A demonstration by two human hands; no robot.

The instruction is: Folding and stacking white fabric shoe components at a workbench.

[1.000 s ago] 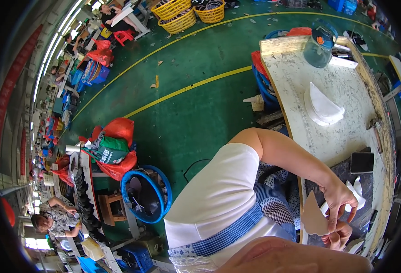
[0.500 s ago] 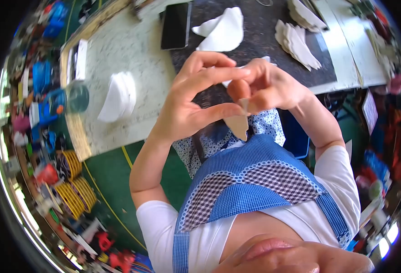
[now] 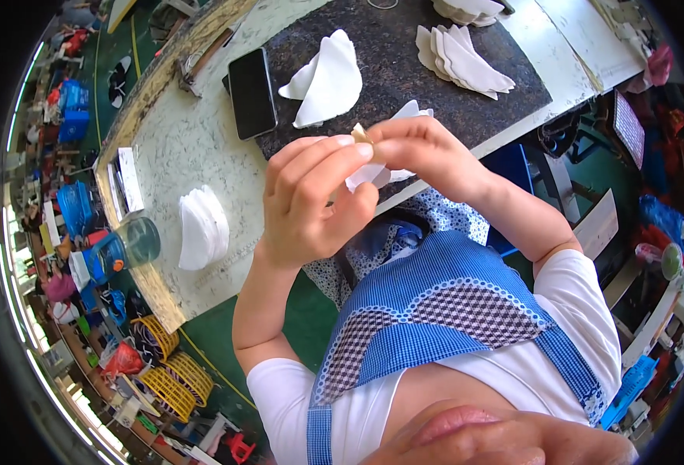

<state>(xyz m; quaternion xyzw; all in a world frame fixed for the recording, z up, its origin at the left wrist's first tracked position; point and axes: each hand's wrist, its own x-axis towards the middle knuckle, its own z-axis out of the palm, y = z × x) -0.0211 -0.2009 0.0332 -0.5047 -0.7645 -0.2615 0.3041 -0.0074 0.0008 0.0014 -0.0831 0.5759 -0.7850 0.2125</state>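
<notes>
Above the table's near edge, both my hands meet at a small beige piece (image 3: 360, 133), thin like fabric or foam. My left hand (image 3: 311, 194) is closed, its fingertips pressed on the piece. From the other side my right hand (image 3: 423, 155) pinches it; most of the piece is hidden by the fingers. Just under the hands, a white curved piece (image 3: 367, 177) partly shows. Beyond them, white curved cut pieces (image 3: 333, 81) overlap on a dark stone slab (image 3: 392, 66). Several off-white pieces (image 3: 462, 60) lie fanned out farther right.
A black phone (image 3: 252, 94) lies along the slab's left edge. On the pale table (image 3: 156, 155) are a stack of white pieces (image 3: 202, 229) and a hammer (image 3: 195, 66). A clear bottle (image 3: 139, 241) is at the left edge. Another stack (image 3: 470, 9) sits at the back.
My hands have shifted left and the beige piece has been turned up, no longer hanging below the fingers. My left fingers have closed in. The view has turned and shifted.
</notes>
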